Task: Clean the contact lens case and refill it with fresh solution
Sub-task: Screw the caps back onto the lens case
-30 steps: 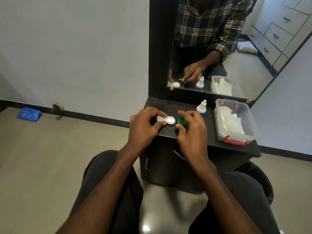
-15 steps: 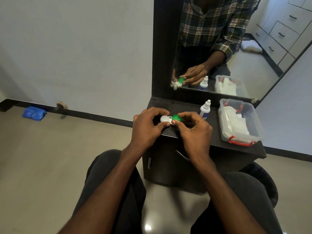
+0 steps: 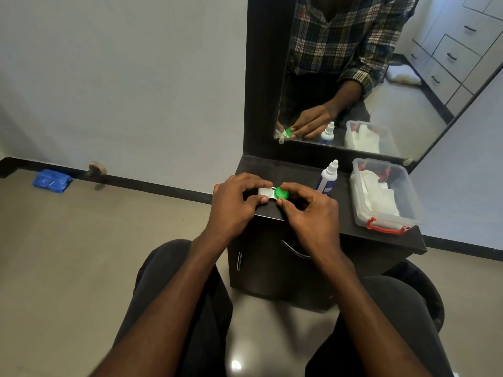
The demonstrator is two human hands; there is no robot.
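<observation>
A white contact lens case (image 3: pixel 264 192) lies on the left part of the dark cabinet top (image 3: pixel 340 213). My left hand (image 3: pixel 234 204) pinches its left end between thumb and fingers. A green cap (image 3: pixel 281 193) sits on the case's right well, and my right hand (image 3: pixel 307 210) pinches that cap with thumb and forefinger. The solution bottle (image 3: pixel 328 178), white with a blue label and a white nozzle, stands upright just right of my right hand.
A clear plastic box (image 3: pixel 408 213) with red clips holds white tissues at the right of the top. A mirror (image 3: pixel 353 77) rises behind. A blue cloth (image 3: pixel 51 180) lies on the floor at left. My knees flank the cabinet.
My right hand brought the green cap from the cabinet top to the left, onto the case's right well. My left hand kept its hold on the case.
</observation>
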